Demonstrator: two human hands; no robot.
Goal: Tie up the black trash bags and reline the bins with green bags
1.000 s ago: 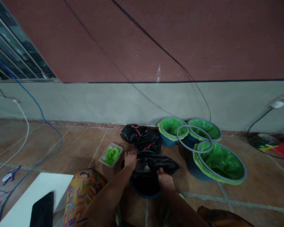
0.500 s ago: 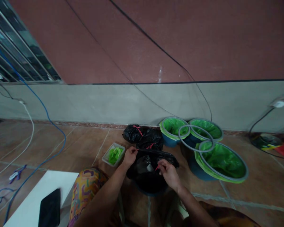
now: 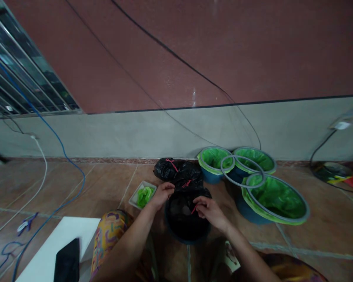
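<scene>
A dark bucket [image 3: 188,237] stands on the floor between my knees, with a black garbage bag [image 3: 194,192] in and over its far rim. My left hand [image 3: 162,196] is closed in a pinch at the bag's upper left edge; its fingertips are small and dim. On the right side, my right hand [image 3: 210,211] pinches a red drawstring [image 3: 193,209] of the bag. A pale patch shows inside the bucket, too dark to name. Behind it lie tied black garbage bags [image 3: 166,169] with red drawstring bows.
Right of the bucket are blue buckets lined with green bags [image 3: 282,196], with a loose grey ring [image 3: 242,183] across them. A white basket [image 3: 132,199] holds bright green bags [image 3: 144,196]. At left lie a phone [image 3: 67,260] on a white board [image 3: 44,250] and a blue cable [image 3: 64,154].
The black bag's far edge, stretched wide between my hands before, now sits lower and narrower over the bucket. More of the bucket's rim shows. The view has tilted slightly.
</scene>
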